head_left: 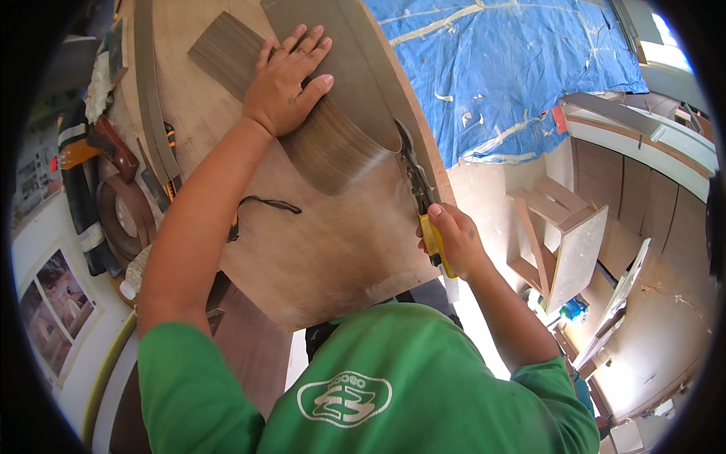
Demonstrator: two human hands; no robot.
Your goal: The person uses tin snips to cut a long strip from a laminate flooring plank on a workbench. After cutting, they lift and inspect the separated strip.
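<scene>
Veneer sheet: a thin brown wood-grain sheet [333, 144] lies on the counter, its near end curling upward off the surface; it runs toward the counter's right edge.
Left hand: the left hand [287, 83] lies flat, fingers spread and extended, palm pressing down on the veneer sheet near its far part.
Right hand: the right hand [454, 242] is closed around the yellow handles of a pair of snips [420, 197], at the counter's right edge.
Snips: dark metal blades point away from the person and meet the curled edge of the veneer sheet; whether the blades are parted cannot be told.
Counter: a light brown wooden board [318, 250] with a curved right edge, bearing the sheet and both hands.
Second sheet: another brown strip [223, 49] lies flat on the counter, just left of the left hand.
Left margin: curved wooden strips [155, 113] and a roll of brown edge band [121, 216] lie beside the counter.
Cord: a short black cord [268, 203] rests on the counter near the left forearm.
Background: a blue tarpaulin [514, 68] covers the floor beyond the counter; a small pale wooden stool [563, 242] stands to the right.
</scene>
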